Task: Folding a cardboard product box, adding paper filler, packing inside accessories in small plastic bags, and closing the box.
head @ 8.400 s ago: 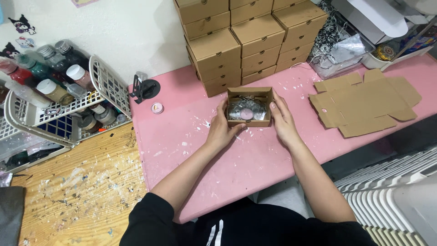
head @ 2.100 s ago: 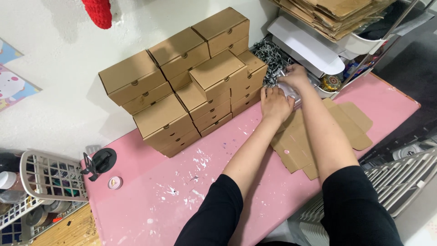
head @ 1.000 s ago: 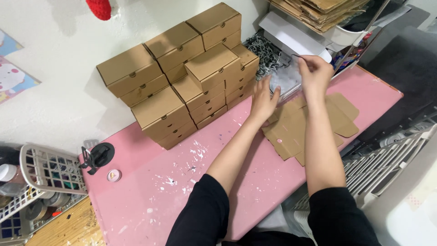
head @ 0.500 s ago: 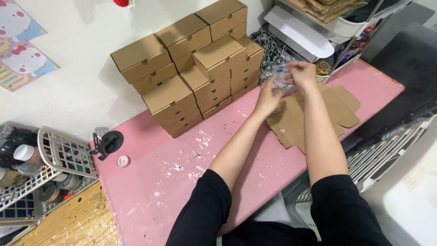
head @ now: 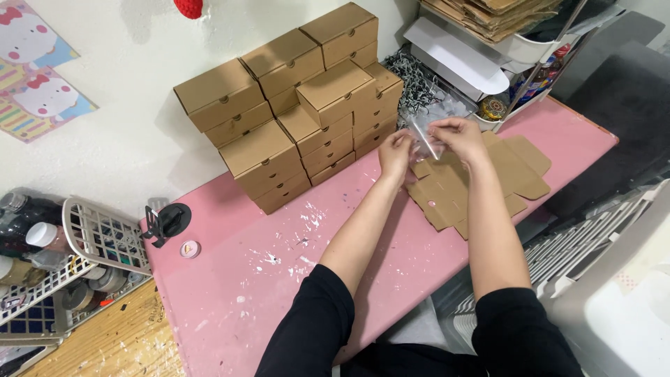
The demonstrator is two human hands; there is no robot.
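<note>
My left hand [head: 396, 152] and my right hand [head: 457, 137] are raised together above the pink table [head: 265, 279], both pinching a small clear plastic bag [head: 423, 138] between them. Under the hands lies a stack of flat, unfolded brown cardboard box blanks [head: 474, 183]. Just left of my left hand stands a pile of closed brown cardboard boxes [head: 300, 98] against the white wall. What the clear bag holds cannot be made out.
A clump of dark shredded paper filler [head: 412, 77] lies behind the boxes. A white shelf rack [head: 502, 49] with flat cardboard stands at the back right. A white wire basket [head: 105, 237] of jars, a black tape dispenser [head: 166, 222] and a small round lid [head: 189, 248] sit at the left.
Earlier both hands held an open box with an item in it. Since then the view swung right, the hands reached toward the shelf rack, and now hold a clear bag over the flat blanks.
</note>
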